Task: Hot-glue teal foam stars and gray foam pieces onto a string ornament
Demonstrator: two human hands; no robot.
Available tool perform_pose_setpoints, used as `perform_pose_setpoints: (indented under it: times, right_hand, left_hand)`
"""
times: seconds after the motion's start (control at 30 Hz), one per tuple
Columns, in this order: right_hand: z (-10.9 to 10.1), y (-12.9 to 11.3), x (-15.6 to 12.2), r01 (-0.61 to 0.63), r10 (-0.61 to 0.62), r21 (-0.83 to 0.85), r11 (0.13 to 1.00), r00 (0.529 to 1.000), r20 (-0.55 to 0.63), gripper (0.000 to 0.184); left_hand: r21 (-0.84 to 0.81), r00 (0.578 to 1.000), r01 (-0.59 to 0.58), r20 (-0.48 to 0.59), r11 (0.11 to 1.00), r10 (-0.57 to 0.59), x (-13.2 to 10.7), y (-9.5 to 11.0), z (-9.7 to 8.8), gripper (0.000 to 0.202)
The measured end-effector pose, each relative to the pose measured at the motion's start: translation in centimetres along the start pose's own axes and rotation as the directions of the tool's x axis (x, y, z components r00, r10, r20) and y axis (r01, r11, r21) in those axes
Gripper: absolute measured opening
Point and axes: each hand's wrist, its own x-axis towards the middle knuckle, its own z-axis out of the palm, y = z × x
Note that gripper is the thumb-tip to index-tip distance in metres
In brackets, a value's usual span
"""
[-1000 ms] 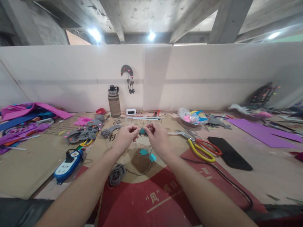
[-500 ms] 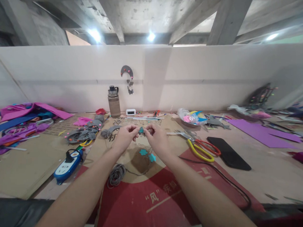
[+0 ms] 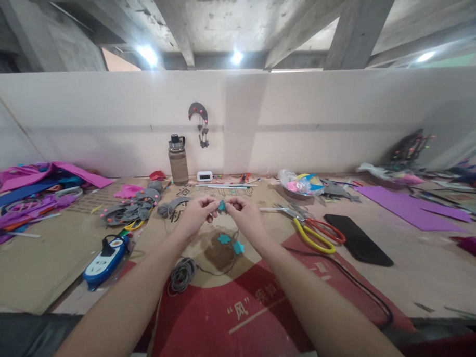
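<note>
One teal piece (image 3: 222, 205), pinched, long axis unclear

1. A pale partition wall (image 3: 297, 98) runs from nine o'clock through twelve to three, crossed by a faint grey band (image 3: 291, 128).
2. A broad vertical shadow (image 3: 241, 110) falls on it at twelve o'clock.
3. Above, a stained concrete ceiling (image 3: 225, 22) carries beams (image 3: 173, 32), with one at eleven o'clock and another at one.
4. Bright lamps (image 3: 237, 56) glow at half past ten, twelve and two.
5. A worn, pinkish tabletop (image 3: 413, 276) shows bare at four o'clock.
</note>
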Motion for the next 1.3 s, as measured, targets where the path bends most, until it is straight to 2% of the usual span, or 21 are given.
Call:
perform_pose_setpoints:
  times: [0.23,0.4,0.7,1.1,1.3]
  right_hand:
    - [-0.31,-0.64,-0.08,-0.077,0.071,0.131,0.988,0.996,0.045,0.016]
    - [-0.65,-0.5,-0.13,-0.121,0.117,0.172,0.978,0.993,0.036,0.019]
    - [-0.68,-0.84,-0.66,-0.081,0.078,0.127,0.989,0.997,0.028,0.019]
    - [-0.41,-0.24,-0.84,0.011,-0.011,0.005,1.0,1.0,0.004,0.019]
    - [-0.34,-0.05,-0.92,0.034,-0.033,-0.025,0.999,0.999,0.021,0.019]
  left_hand:
    - [-0.214,0.986,0.141,0.114,0.967,-0.119,-0.22,0.67,-0.06,0.027]
    - [-0.267,0.981,0.178,0.124,0.947,-0.149,-0.15,0.88,-0.08,0.033]
    - [-0.121,0.995,0.078,0.074,0.99,-0.069,-0.34,0.55,0.07,0.023]
    - [-0.011,0.998,0.046,0.046,0.999,-0.045,-0.42,0.49,0.43,0.02]
    - [0.107,1.0,-0.027,0.019,0.994,0.025,-0.43,0.43,0.53,0.016]
